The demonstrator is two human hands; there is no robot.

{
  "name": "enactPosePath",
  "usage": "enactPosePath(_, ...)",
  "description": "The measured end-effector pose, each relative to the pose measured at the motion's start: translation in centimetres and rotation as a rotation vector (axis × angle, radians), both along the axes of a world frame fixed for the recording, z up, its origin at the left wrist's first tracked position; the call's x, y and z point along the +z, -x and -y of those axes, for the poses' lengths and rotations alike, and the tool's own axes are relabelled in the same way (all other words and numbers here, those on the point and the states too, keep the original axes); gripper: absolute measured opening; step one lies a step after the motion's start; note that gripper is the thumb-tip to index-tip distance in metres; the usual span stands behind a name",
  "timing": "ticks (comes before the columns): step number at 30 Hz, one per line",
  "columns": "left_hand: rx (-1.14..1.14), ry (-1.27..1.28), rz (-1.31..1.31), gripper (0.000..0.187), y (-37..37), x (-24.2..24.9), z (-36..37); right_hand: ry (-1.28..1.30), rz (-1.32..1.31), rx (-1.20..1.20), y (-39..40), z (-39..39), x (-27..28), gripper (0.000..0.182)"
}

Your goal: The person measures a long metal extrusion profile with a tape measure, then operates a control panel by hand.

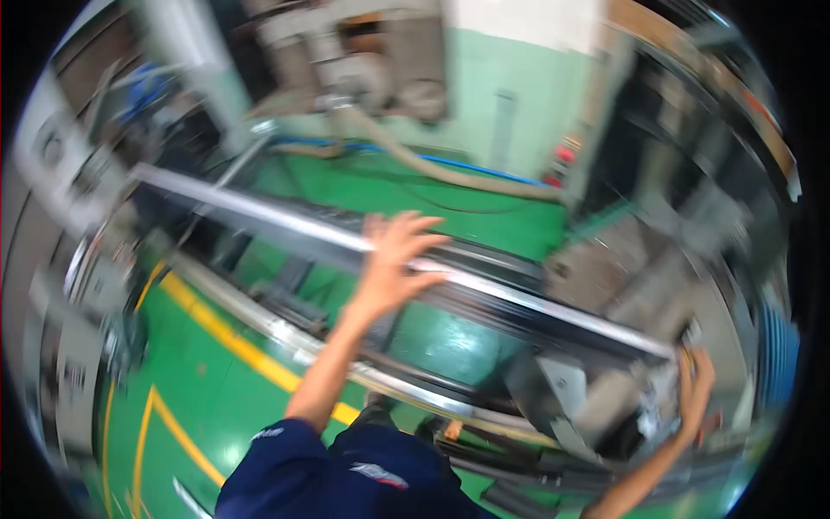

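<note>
A long, straight metal bar (pixel 527 300) with a shiny top edge runs from the upper left to the lower right. Over its middle is my left hand (pixel 396 264), fingers spread and thumb apart. Whether the palm rests on the bar or hovers just above cannot be made out. At the bar's right end, my right hand (pixel 694 389) has its fingers bent together beside a blurred metal fixture (pixel 659 389). What those fingers hold is smeared by motion.
Beneath the bar stands a long metal frame with a pale front rail (pixel 285 333). Yellow lines (pixel 233 346) mark the green floor (pixel 194 402). A beige hose (pixel 415 160) lies along the back wall. Machinery (pixel 683 164) crowds the right, and grey cabinets (pixel 73 381) stand at left.
</note>
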State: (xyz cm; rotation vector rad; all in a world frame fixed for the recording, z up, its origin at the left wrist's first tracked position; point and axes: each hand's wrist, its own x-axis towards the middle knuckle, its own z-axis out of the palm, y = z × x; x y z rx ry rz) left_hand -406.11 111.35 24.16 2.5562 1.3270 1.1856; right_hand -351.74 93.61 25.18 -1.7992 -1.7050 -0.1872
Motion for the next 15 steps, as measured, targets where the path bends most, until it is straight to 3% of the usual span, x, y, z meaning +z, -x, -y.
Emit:
enactPosePath(1, 0.022, -0.029, -0.029, 0.054, 0.5, -0.6, -0.1, 0.036, -0.1, 0.018, -0.2, -0.5, -0.2, 0.015)
enactPosePath(3, 0.14, -0.067, -0.02, 0.06, 0.6, -1.7, 1.0, 0.001, 0.02, 0.085, -5.0, -0.9, -3.6, 0.021)
enactPosePath(4, 0.171, -0.007, 0.032, 0.065, 1.1, -2.1, 1.4, 0.116, -0.037, 0.083, -5.8, -0.4, -3.6, 0.027)
enactPosePath(5, 0.238, -0.004, 0.103, 0.07, 1.8, -2.6, 2.0, 0.094, 0.019, 0.067, 0.9, -0.2, 1.5, 0.031)
enactPosePath(9, 0.455, 0.033, 0.456, 0.09, 6.4, -4.4, 2.4, 0.198, -0.13, -0.028, 2.5, -0.1, 3.4, 0.03)
enactPosePath(10, 0.403, 0.097, 0.697, 0.094, 7.9, -4.6, 2.2, 0.266, -0.13, -0.075, 2.1, 0.0, 4.0, 0.029)
enactPosePath(11, 0.335, 0.157, 0.936, 0.098, 9.4, -4.5, 1.9, 0.177, -0.097, 0.01, 2.9, 0.4, 5.3, 0.029)
enactPosePath(13, 0.207, 0.268, 1.344, 0.107, 12.2, -3.2, 2.1, 0.324, -0.101, 0.016, 4.1, 1.0, 8.8, 0.028)
enactPosePath(15, 0.111, 0.375, 1.625, 0.098, 15.2, -1.1, 2.9, 0.434, -0.153, 0.097, 6.5, 1.2, 12.0, 0.032)
